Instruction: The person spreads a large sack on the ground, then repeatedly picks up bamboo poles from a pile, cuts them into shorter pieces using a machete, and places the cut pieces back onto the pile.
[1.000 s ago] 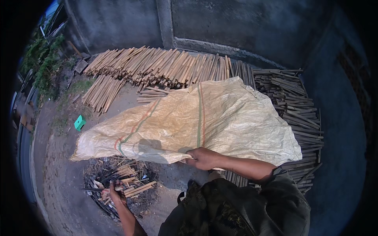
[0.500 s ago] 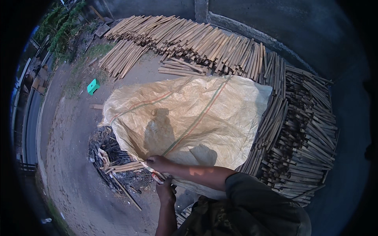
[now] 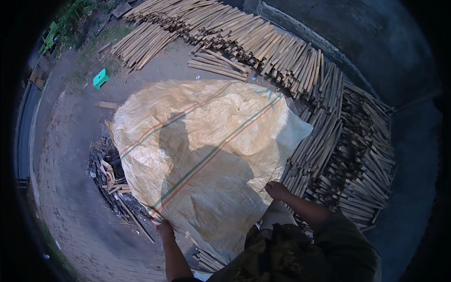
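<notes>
A large tan woven plastic sheet [image 3: 211, 136] with green and red stripes spreads in front of me, wrinkled and puffed up in places. At its near left corner, my left hand [image 3: 164, 229] is closed on the edge, where the stripes run together. My right hand [image 3: 278, 191] is closed at the near right edge and pinches the sheet there. Between both hands the near side sags towards my body. My shadow falls across the middle of the sheet.
Cut bamboo poles [image 3: 249, 37] lie in a long stack at the back, and more poles [image 3: 357, 160] pile up on the right. A burnt heap [image 3: 101, 164] with sticks lies left of the sheet. Farther off is a green stool [image 3: 101, 78]. A dark wall [image 3: 329, 23] rises behind.
My right hand has moved away from my left, out to the right edge. My left hand has shifted left and down. The sheet has spread wider and flatter between them.
</notes>
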`<control>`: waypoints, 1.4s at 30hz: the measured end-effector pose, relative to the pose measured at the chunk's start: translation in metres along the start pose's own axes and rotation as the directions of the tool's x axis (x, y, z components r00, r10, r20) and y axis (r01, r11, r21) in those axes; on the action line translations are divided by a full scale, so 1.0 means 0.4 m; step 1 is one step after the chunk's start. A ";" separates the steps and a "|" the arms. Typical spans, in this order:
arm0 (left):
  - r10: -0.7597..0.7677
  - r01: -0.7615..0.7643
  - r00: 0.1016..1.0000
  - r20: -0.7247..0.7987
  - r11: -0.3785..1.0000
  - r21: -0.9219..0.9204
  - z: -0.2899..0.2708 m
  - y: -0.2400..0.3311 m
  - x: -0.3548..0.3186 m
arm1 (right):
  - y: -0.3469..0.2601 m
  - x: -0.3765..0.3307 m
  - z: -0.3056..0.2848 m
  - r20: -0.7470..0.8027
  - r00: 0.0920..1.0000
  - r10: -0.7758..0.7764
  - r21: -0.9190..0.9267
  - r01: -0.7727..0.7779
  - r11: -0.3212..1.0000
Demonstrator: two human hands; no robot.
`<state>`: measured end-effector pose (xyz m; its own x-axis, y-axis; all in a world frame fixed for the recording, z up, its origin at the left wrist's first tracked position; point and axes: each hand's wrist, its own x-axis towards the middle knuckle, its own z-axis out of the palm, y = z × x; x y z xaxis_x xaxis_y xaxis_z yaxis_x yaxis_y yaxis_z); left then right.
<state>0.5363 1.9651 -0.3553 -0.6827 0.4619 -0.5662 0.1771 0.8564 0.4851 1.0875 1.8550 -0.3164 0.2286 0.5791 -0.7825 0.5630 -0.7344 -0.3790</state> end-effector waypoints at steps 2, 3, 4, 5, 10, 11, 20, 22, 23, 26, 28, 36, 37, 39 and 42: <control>-0.012 0.015 0.999 -0.033 0.996 0.093 -0.006 -0.061 0.074 | 0.102 -0.041 0.001 0.035 0.998 0.053 -0.071 -0.051 0.996; -0.041 0.045 0.999 -0.027 0.987 0.154 -0.021 -0.092 0.106 | 0.148 -0.065 -0.003 0.067 0.995 0.068 -0.111 -0.061 0.992; -0.060 0.063 0.998 -0.021 0.977 0.206 -0.025 -0.113 0.141 | 0.185 -0.090 -0.005 0.096 0.992 0.086 -0.148 -0.071 0.986; -0.039 0.024 0.999 0.026 0.905 0.425 -0.037 -0.126 0.179 | 0.213 -0.119 -0.003 0.086 0.990 0.115 -0.182 -0.098 0.978; -0.004 -0.068 0.997 0.079 0.460 0.885 -0.059 -0.141 0.293 | 0.259 -0.220 -0.061 0.055 0.966 0.253 -0.172 -0.240 0.955; -0.132 0.144 0.989 -0.072 0.698 0.701 -0.069 -0.144 0.301 | 0.259 -0.238 -0.074 0.069 0.949 0.309 -0.089 -0.303 0.949; 0.313 -0.389 0.881 0.356 0.048 0.920 -0.036 -0.285 0.276 | 0.291 -0.350 -0.064 -0.073 0.967 0.243 -0.065 -0.247 0.967; 0.359 -0.400 0.893 0.270 0.363 0.841 0.032 -0.293 0.243 | 0.291 -0.356 -0.042 -0.012 0.952 0.306 0.019 -0.306 0.952; 0.207 -0.211 0.976 0.072 0.803 0.557 0.087 -0.297 0.209 | 0.292 -0.357 -0.030 0.015 0.954 0.298 0.010 -0.298 0.954; 0.203 -0.391 0.896 0.395 0.784 0.482 0.223 -0.260 0.060 | 0.297 -0.365 0.021 -0.005 0.964 0.264 0.189 -0.259 0.947; 0.195 -0.491 0.825 0.531 0.711 0.503 0.341 -0.219 -0.089 | 0.307 -0.360 0.061 0.004 0.970 0.245 0.241 -0.239 0.941; 0.245 -0.897 0.217 0.945 0.431 0.094 0.663 -0.115 -0.839 | 0.356 -0.298 0.115 -0.016 0.977 0.213 0.653 -0.151 0.742; 0.140 -0.919 0.180 0.974 0.378 0.115 0.674 -0.112 -0.913 | 0.361 -0.298 0.112 0.015 0.970 0.242 0.723 -0.178 0.667; 0.132 -0.926 -0.036 0.991 0.368 -0.083 0.669 -0.142 -1.044 | 0.379 -0.298 0.106 -0.029 0.959 0.283 0.855 -0.123 0.505; 0.117 -0.810 -0.363 0.925 0.451 -0.375 0.685 -0.217 -1.156 | 0.447 -0.301 0.105 -0.040 0.986 0.164 0.937 -0.020 0.348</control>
<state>1.0309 1.7406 -0.3184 0.9237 0.1461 -0.3543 0.3674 -0.0748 0.9271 1.1272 1.6392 -0.3106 0.3491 0.4646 -0.8138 -0.5532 -0.5988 -0.5791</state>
